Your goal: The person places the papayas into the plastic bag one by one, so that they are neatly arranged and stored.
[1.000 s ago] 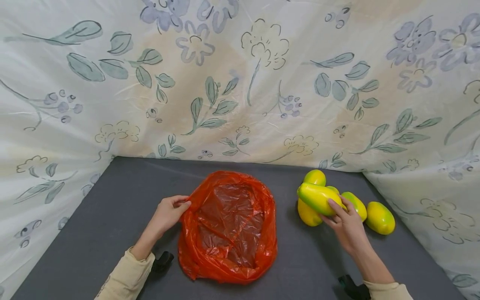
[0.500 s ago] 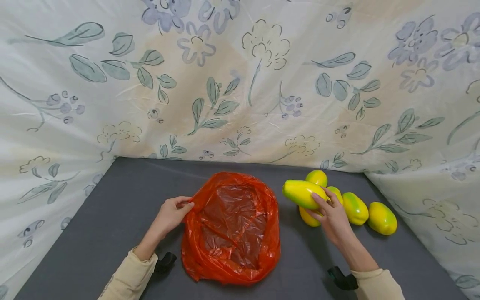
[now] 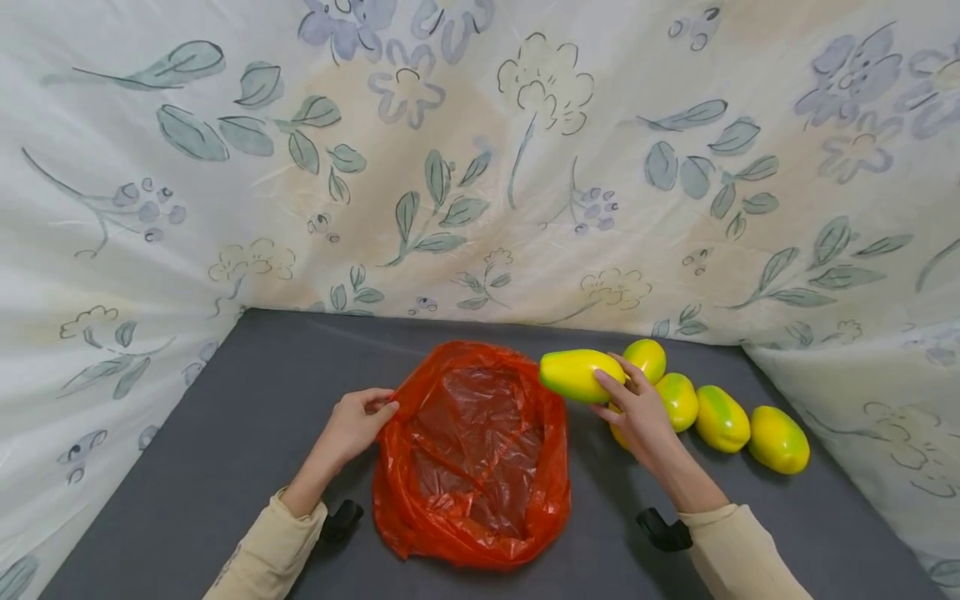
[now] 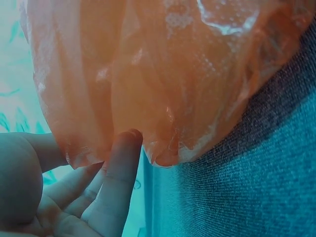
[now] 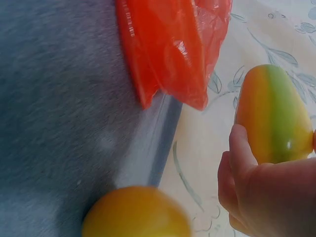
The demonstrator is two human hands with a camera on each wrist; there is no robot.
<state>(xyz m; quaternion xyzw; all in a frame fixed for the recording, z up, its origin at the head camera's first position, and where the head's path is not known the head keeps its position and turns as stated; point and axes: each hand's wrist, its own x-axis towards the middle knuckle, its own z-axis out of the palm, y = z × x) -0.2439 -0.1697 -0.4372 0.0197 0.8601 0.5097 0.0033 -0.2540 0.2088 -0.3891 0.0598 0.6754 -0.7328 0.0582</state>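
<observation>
A red plastic bag (image 3: 480, 458) lies on the dark cloth with its mouth spread wide and facing up. At its left rim, my left hand (image 3: 354, 427) pinches the plastic between thumb and fingers; the left wrist view shows the bag's thin film (image 4: 143, 74) above the fingertips. My right hand (image 3: 637, 404) grips a yellow-green papaya (image 3: 573, 375) by one end, holding it raised near the bag's upper right rim. In the right wrist view the held papaya (image 5: 274, 116) points away from the thumb, apart from the bag.
Several more papayas (image 3: 722, 418) lie on the dark cloth (image 3: 300, 367) right of the bag, one partly behind my right hand. A floral curtain (image 3: 465, 167) hangs along the back and sides. Each wrist carries a small black mount (image 3: 663, 529).
My right hand has carried the papaya leftward, away from the other papayas and up to the bag's right rim. My left hand keeps its hold on the bag.
</observation>
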